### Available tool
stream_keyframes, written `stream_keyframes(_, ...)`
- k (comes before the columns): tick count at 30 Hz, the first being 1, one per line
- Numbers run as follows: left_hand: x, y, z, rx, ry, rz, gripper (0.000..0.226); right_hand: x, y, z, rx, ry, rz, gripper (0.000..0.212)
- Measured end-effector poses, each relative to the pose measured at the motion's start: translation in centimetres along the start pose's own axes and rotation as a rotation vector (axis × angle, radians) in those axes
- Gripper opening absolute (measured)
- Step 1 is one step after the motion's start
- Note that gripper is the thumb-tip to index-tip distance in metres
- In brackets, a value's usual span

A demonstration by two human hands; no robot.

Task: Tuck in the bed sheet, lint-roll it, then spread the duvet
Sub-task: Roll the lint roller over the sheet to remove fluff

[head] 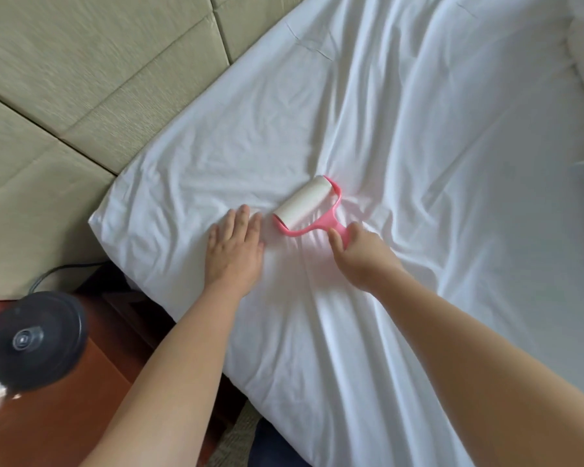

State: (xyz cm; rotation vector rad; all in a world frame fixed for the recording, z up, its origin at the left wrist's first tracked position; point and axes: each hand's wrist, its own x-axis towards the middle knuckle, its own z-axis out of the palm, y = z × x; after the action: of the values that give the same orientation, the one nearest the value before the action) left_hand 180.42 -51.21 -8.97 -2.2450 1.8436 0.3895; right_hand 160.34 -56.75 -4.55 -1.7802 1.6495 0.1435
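— What's under my fingers?

— The white bed sheet (402,163), wrinkled, creases fanning out from my hands, its corner pulled over the mattress left of my fingertips.

— And the lint roller (305,207)?

— Pink frame, white roll lying on the sheet just beyond my fingertips, handle in my right-hand grip.

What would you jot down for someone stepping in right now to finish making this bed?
Left hand: flat, fingers straight, pressing the bed sheet near the corner.
Right hand: grips the pink handle of the lint roller, whose roll lies on the sheet.
Done: sheet looks tucked at this corner, though wrinkled.
In progress: lint-rolling, near the headboard end.
Left: roll the remaining sheet, then spread the duvet, which I cannot identify in view.
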Motion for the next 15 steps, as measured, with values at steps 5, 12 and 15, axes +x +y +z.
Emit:
stream_keyframes(5, 1.2, -1.7, 0.2, -0.024, -0.002, 0.025, 0.056, 2.9, -3.5, 0.1, -0.011, 0.01, 0.005, 0.046)
stream_keyframes(12, 1.2, -2.5, 0.6, -0.081, 0.065, 0.064, 0.061, 4.1, -5.9, 0.6, 0.03, 0.017, 0.056, 0.039)
stream_keyframes(15, 1.2, -2.8, 0.6, -0.087, 0.077, 0.09, 0.06, 3.7, -6.0, 0.4, 0.048, 0.014, 0.064, 0.039)
